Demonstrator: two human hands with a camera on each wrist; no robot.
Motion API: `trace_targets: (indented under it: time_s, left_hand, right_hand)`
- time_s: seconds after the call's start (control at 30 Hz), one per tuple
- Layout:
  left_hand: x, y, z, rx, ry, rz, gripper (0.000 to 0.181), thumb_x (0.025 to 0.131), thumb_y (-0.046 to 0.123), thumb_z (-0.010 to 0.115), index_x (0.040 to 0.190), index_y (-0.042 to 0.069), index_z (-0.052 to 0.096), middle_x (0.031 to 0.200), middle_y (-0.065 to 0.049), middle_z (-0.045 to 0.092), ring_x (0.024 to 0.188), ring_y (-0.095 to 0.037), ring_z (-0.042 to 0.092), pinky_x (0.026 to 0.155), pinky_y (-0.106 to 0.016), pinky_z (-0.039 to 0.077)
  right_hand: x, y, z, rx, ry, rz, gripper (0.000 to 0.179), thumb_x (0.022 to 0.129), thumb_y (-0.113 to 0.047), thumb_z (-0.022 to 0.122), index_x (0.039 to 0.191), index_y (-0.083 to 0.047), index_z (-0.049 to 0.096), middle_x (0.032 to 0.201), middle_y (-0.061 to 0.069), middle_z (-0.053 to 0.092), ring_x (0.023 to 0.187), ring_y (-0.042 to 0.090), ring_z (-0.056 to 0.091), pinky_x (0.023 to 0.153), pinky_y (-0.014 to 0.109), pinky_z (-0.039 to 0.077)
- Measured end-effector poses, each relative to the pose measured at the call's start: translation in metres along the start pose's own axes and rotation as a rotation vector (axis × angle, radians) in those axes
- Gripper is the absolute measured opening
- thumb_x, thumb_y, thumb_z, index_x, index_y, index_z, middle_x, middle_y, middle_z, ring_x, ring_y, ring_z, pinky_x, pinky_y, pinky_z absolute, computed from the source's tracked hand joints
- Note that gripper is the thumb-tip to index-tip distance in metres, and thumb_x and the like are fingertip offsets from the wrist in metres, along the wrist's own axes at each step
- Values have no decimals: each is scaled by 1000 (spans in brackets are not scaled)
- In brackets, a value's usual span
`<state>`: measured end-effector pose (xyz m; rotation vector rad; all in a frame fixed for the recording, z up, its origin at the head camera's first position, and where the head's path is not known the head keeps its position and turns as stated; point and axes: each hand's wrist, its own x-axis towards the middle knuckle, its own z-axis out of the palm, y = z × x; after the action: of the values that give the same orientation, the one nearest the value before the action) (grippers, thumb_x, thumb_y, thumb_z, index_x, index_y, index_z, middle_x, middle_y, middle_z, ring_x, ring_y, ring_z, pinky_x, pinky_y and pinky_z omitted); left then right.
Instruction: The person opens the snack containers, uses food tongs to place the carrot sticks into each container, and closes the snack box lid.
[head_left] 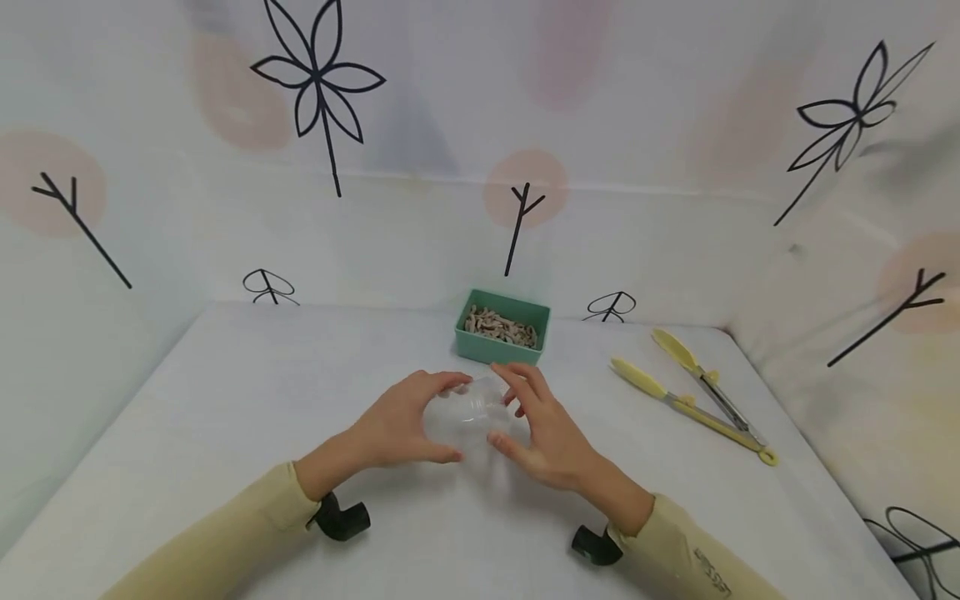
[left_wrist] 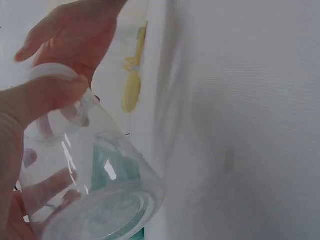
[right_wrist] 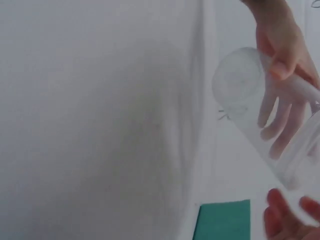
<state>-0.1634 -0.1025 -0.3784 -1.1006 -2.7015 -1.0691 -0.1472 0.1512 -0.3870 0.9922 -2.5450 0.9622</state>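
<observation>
A clear, see-through jar [head_left: 474,417] with a broad round end and a narrower neck is held tilted above the white table. My left hand [head_left: 405,419] grips its side; in the left wrist view the thumb [left_wrist: 52,95] lies across near the neck, and fingers show through the clear wall. My right hand [head_left: 546,433] is at the jar's other side with its fingers spread and loosely bent. In the right wrist view, the right fingertips [right_wrist: 280,202] are just off the jar [right_wrist: 245,100].
Behind the hands stands a green box [head_left: 495,349] holding many small brownish pieces [head_left: 501,327]. Yellow-tipped tongs [head_left: 701,408] lie spread on the table [head_left: 285,375] at right. Patterned white cloth walls [head_left: 420,242] rise around the table.
</observation>
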Motion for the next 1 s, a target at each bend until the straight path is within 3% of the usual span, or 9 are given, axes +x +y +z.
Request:
trace_targets:
  time_s: [0.13,0.23,0.33,0.47,0.6,0.73,0.87,1.0]
  left_hand:
    - [-2,1,3,111,49,36,85,69,41,90,141,16,52,127,0,62,106,-19,54,82,-38,52]
    - [-3,2,4,151,70,62,84,69,42,90,140,16,53,128,0,63,105,-17,53,82,-38,52]
    - [-4,2,3,134,60,71,84,69,41,90,140,17,53,127,-1,63,105,-19,53,81,-39,52]
    - [-6,-1,2,98,36,63,85,70,39,91,143,19,51,129,2,61,109,-20,54,85,-39,51]
    - [-7,-3,2,115,50,82,87,70,40,90,143,19,50,131,5,60,110,-17,53,86,-38,51]
    - [-6,-4,2,214,103,149,86,69,41,90,142,16,52,129,0,61,108,-16,52,86,-38,51]
    - [-5,-3,1,326,132,197,83,70,43,89,140,15,53,129,-1,61,109,-17,53,88,-37,51]
    - [-5,-1,2,360,118,213,83,71,44,88,141,15,53,131,0,60,111,-18,53,90,-37,51]
  right_hand:
    - [2,-5,0,19,-43,166,64,94,-38,64,151,-19,40,134,2,49,89,10,60,71,31,53]
    - [4,-8,-2,41,-96,215,63,94,-40,65,149,-17,44,129,5,55,90,12,61,72,32,55]
    - [3,-8,-4,86,-127,186,65,94,-38,67,150,-15,43,134,6,53,98,16,59,78,35,54]
    - [1,-4,-6,153,-146,59,71,91,-25,73,152,-17,39,146,3,42,119,23,53,91,39,52]
    - [1,-4,-6,146,-123,3,79,87,-23,77,154,-18,35,153,2,34,133,24,43,98,44,48]
    - [0,-9,-4,119,-77,134,80,88,-31,76,155,-19,33,149,4,40,120,21,56,90,41,54]
    - [0,-14,0,197,-87,317,71,94,-33,69,155,-22,33,142,8,48,103,19,64,77,32,57]
    - [-1,-15,1,271,-108,381,64,96,-34,66,152,-18,38,139,11,52,102,20,64,77,30,56]
